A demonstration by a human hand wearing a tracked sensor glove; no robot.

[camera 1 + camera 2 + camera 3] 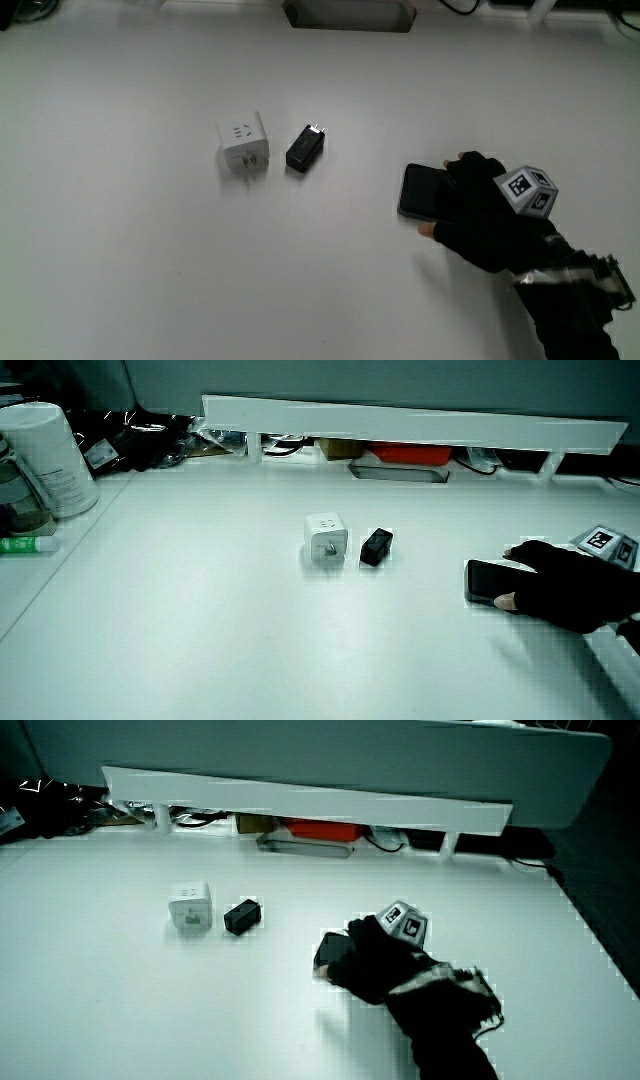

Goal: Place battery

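**One flat black pack, one gloved hand on it**

One hand (487, 225) is down at table level, and its fingers are curled over the end of the battery (425, 190), a flat dark slab with rounded corners lying on the white table (150, 270). From above, the fingertips wrap over the pack's edge while a bare fingertip shows just beneath it; the patterned cube (527, 191) rides on the back of the glove. In a side view the battery (490, 581) sits flush on the tabletop with the hand (570, 595) clasped round the end of it. Whether the pack is already resting its full weight or is being held a hair off the surface, I cannot tell.

Well apart from all this sit two smaller items, just beside each other: a white plug adapter (243, 143) and a small black charger (305, 147).

Now, handling. This looks like a rigid, dense thing for its size, so expect real weight and no give. The casing appears smooth, likely slick against glove fabric. Best hold, to my eye: pinch across the two long edges, thumb on one side and fingers on the other, near the middle so it doesn't tip. Set it down flat, no dropping; a hard knock is bad news for a battery.
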